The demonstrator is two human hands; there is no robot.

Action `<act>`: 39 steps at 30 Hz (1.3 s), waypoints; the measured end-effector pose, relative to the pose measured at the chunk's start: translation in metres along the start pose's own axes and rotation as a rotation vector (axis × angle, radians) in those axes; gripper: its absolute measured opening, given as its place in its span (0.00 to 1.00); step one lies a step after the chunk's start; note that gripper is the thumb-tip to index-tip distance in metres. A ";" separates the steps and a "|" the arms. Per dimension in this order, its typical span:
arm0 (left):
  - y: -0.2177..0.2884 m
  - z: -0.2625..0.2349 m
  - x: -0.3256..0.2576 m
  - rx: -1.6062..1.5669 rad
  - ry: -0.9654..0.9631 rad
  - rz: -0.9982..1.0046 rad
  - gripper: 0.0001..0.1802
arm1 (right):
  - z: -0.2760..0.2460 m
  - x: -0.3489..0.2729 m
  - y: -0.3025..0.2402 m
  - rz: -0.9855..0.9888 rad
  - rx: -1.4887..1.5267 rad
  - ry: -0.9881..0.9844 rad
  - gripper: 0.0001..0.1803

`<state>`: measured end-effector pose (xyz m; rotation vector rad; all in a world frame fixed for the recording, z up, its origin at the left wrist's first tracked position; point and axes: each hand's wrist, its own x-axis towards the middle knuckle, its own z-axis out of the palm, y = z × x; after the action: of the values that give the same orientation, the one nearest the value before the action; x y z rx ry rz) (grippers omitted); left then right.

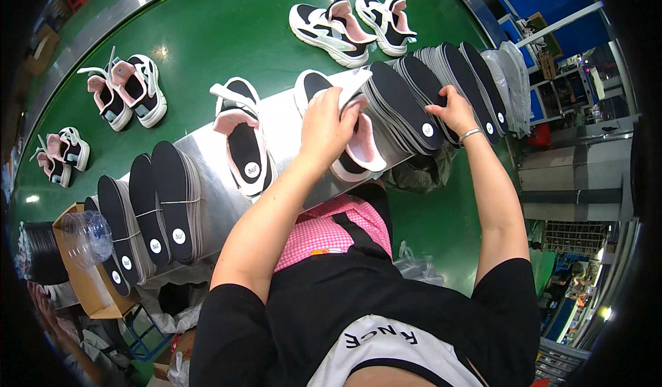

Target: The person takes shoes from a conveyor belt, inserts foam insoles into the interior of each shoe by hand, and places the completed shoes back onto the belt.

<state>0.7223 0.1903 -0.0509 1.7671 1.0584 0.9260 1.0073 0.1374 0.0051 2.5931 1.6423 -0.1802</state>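
My left hand is closed on the raised white tongue or strap of a white, black and pink sneaker, which lies on the metal-topped bench. That hand hides part of the shoe. Beside it on the left, a matching sneaker has a black insole with a round white label inside. My right hand is over a stack of black insoles, with thumb and finger bent and apart at the insoles' edge. Next to it, on the left, is another insole stack.
Banded insole stacks stand at the bench's left end, by a cardboard box with a clear plastic bottle. On the green surface beyond are pairs of sneakers. Clear plastic bags lie right. Another person's hand shows lower left.
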 end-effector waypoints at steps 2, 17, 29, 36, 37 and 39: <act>0.003 -0.002 -0.001 -0.014 0.036 -0.134 0.20 | -0.014 -0.004 -0.008 0.035 0.055 0.031 0.26; 0.027 -0.004 -0.028 0.130 0.014 -0.138 0.16 | -0.036 -0.085 -0.122 -0.450 0.205 -0.589 0.11; 0.014 0.007 -0.037 -0.017 0.065 -0.220 0.13 | -0.053 -0.103 -0.119 -0.534 -0.213 -0.426 0.12; 0.019 0.008 -0.036 -0.039 0.070 -0.201 0.10 | -0.001 -0.089 -0.130 -0.832 -0.233 -0.305 0.04; 0.022 0.008 -0.036 -0.049 0.066 -0.181 0.10 | 0.005 -0.089 -0.129 -0.810 -0.225 -0.295 0.04; 0.021 0.006 -0.036 -0.079 0.071 -0.183 0.09 | 0.014 -0.086 -0.129 -0.781 -0.202 -0.276 0.04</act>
<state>0.7210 0.1499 -0.0392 1.5539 1.1912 0.9097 0.8536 0.1137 0.0037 1.5812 2.3011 -0.3609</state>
